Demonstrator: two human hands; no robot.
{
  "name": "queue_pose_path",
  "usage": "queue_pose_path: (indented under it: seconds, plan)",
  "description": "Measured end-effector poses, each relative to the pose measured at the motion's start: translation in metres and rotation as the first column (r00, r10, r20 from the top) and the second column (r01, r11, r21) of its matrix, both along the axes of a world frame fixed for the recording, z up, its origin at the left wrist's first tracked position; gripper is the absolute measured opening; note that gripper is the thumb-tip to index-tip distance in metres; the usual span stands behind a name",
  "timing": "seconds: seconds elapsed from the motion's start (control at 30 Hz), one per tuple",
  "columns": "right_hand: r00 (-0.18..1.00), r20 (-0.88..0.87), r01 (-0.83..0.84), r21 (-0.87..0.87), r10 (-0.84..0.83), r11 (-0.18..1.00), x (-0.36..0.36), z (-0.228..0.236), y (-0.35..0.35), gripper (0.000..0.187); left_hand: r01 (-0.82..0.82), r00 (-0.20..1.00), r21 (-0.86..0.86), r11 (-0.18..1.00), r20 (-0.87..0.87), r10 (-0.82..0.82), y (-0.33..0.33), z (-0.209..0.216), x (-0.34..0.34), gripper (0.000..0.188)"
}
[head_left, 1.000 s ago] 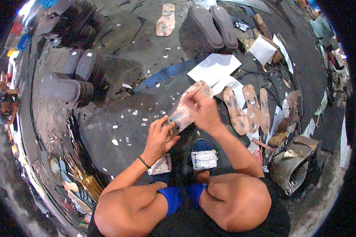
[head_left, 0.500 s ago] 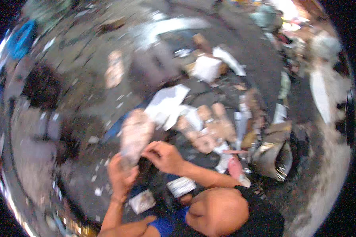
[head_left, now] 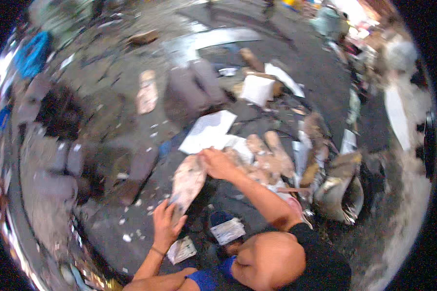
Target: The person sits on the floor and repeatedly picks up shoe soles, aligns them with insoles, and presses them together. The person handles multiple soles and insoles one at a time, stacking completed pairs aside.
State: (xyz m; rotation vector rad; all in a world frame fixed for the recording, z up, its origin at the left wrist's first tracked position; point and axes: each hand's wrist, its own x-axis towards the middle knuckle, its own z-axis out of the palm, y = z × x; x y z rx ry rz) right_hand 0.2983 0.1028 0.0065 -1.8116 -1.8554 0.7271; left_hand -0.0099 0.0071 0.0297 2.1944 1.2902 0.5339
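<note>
L hand (head_left: 166,225) grasps the near end of a pale, blotchy insole template (head_left: 189,182), fingers over its left edge, thumb to the right. R hand (head_left: 219,164) is at the template's far right edge, fingers bent; too blurred to tell if it's clenched on it or just touching. Template is above the floor (head_left: 155,213), b/w the hands, tilted w/ its far end to the right. Dark wristband (head_left: 158,251) on the L wrist.

Just left of the template: a dark shoe sole (head_left: 142,169) on the floor, white scraps (head_left: 126,237) nearby. Just beyond the template, white paper sheets (head_left: 209,130), partly overlapping. Right of R hand, several tan insole pieces (head_left: 279,153) close together; nearer, a reddish stick (head_left: 294,189), then a grey-tan open container (head_left: 328,192) farther right.

Near side: two slides w/ white straps (head_left: 228,230) on the person's feet, plus blue shorts (head_left: 202,280).

Far: another pale template (head_left: 147,92) flat on the floor, pair of dark soles (head_left: 187,89) just right of it, blurry. Farther right, a white square sheet (head_left: 257,90). Left side: dark sole stacks (head_left: 56,186); far left, a bright blue bundle (head_left: 33,54), details unclear.
</note>
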Motion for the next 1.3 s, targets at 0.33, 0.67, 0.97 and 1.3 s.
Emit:
queue_pose_path:
  seconds: [0.33,0.67,0.97,1.3]
  plan:
    - [0.992,0.123,-0.015,0.009,0.013,1.000,-0.006,0.023,0.002,0.023,0.025,0.998,0.002,1.000,-0.054,-0.025,-0.006,-0.001,0.008,0.063]
    - [0.998,0.052,0.026,0.178,-0.036,0.984,0.004,0.017,0.006,0.016,-0.024,0.998,-0.043,0.999,0.052,0.026,-0.008,-0.020,0.020,0.059]
    - [0.923,-0.368,0.156,0.078,-0.117,0.985,-0.055,0.038,-0.009,0.009,-0.040,0.997,-0.002,0.999,0.064,0.040,-0.012,-0.020,0.010,0.058]
    - [0.966,-0.181,-0.180,0.039,0.184,0.983,-0.092,0.051,-0.075,0.019,-0.034,0.991,0.008,0.999,0.131,0.033,-0.009,-0.027,0.016,0.056]
